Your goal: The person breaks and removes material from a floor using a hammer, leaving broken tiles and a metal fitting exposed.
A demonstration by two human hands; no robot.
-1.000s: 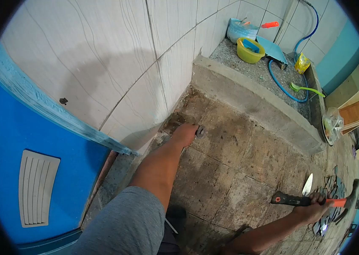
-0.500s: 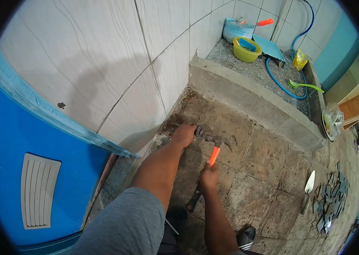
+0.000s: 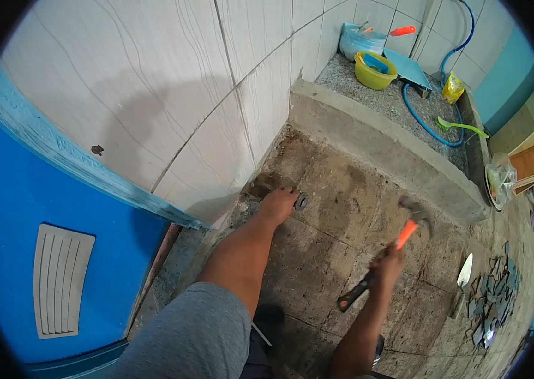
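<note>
My left hand (image 3: 279, 207) is closed low over the floor near the wall, gripping a chisel; only its dark, round struck end (image 3: 301, 201) shows past my fingers, and the blade is hidden. Off to the right, my right hand (image 3: 387, 260) is wrapped round the handle of a claw hammer (image 3: 408, 232) with an orange and black grip. Its metal head is slightly blurred and apart from the chisel. Beneath both hands lies the stained, rough tiled floor (image 3: 324, 265).
A raised concrete curb (image 3: 374, 142) borders a ledge with a yellow basin (image 3: 374, 77), a blue dustpan (image 3: 408, 66) and a green brush (image 3: 459, 126). A trowel (image 3: 464, 275) lies by broken dark pieces (image 3: 493, 294). The blue door (image 3: 109, 271) stands left, beside the tiled wall (image 3: 172, 82).
The hammer has swung away from the chisel, to the right, in my right hand. My left hand stays at the same floor spot, while the whole view has shifted slightly.
</note>
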